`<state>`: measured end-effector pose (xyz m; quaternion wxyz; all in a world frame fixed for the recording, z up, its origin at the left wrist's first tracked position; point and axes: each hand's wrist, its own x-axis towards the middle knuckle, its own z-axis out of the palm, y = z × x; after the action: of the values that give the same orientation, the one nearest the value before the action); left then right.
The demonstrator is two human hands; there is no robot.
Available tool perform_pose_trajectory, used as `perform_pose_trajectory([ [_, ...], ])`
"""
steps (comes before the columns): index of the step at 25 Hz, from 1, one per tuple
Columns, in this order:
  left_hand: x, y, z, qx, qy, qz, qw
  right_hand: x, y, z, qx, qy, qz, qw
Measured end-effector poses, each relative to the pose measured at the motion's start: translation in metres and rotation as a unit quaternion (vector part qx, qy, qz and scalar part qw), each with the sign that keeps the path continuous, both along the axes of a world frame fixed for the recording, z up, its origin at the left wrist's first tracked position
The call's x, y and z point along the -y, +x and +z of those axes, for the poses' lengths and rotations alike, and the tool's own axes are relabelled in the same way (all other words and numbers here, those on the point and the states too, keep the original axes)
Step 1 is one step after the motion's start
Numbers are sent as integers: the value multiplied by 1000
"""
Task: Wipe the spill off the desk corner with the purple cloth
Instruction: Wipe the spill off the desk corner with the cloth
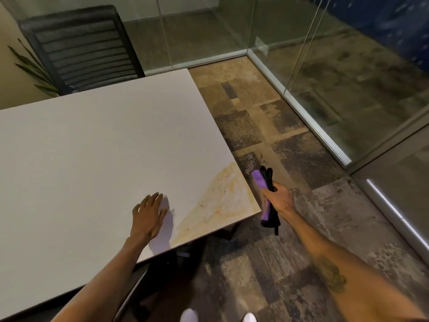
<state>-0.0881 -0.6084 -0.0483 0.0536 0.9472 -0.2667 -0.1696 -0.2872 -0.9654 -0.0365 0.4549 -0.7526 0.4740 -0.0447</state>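
An orange-brown spill (222, 201) covers the near right corner of the white desk (92, 147). My left hand (147, 216) rests flat on the desk with fingers spread, just left of the spill. My right hand (278, 198) hangs past the desk's right edge, over the floor, closed around a bunched purple cloth (260, 182) together with a black cloth (268, 176). The cloths stick out above and below my fist and do not touch the desk.
A black mesh chair (79, 49) stands behind the desk's far side, with plant leaves (34, 68) at its left. Glass walls (325, 66) with metal floor rails enclose the room on the right. Patchwork carpet (267, 135) lies beside the desk.
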Motion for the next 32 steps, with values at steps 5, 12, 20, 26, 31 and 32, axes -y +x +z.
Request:
perform_pose_trajectory([
  [5,-13,9,-29,17,-32,5,999,11,6,-33,1,58,25,998],
  [12,-10,10,-53,91,-74,47,992,15,9,-57,128,280,40,951],
  [20,-3,6,-69,143,-83,66,984,26,10,-93,111,344,89,928],
  [26,-3,8,-68,116,-110,36,987,42,34,-81,101,312,41,944],
  [31,-10,14,-79,89,-107,45,989,77,107,-61,83,236,75,965],
  [32,-11,15,-80,83,-103,51,990,82,119,-61,68,231,89,967],
])
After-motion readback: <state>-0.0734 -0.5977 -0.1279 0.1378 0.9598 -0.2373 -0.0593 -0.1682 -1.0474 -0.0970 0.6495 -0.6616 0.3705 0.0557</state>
